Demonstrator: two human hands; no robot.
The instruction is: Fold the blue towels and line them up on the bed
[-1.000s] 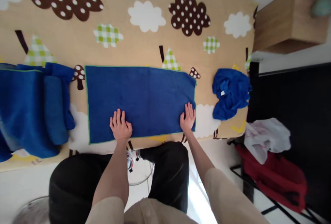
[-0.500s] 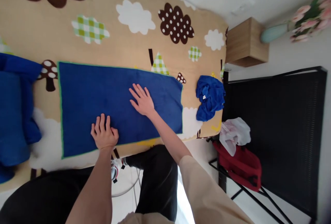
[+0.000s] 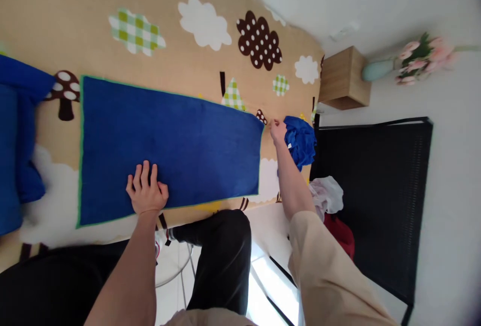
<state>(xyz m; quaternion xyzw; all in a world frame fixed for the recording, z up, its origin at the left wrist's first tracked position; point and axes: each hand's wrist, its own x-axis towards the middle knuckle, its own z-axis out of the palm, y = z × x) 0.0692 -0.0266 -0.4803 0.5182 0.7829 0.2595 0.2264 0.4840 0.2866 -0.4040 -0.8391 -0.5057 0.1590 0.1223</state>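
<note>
Cloth bundle [image 3: 303, 140] partly behind forearm [image 3: 292, 183], right fingertips [image 3: 273, 123] indistinct

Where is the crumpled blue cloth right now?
In the head view, the crumpled cloth lies right of the flat cloth, near the right end of the bedspread, just beside the right hand.

plain blue cloth [image 3: 180, 150] edged in green; tan cover [image 3: 180, 75] printed with white clouds, white-dotted brown clouds, green checks; pink flowers [image 3: 424, 60] at two o'clock
</note>
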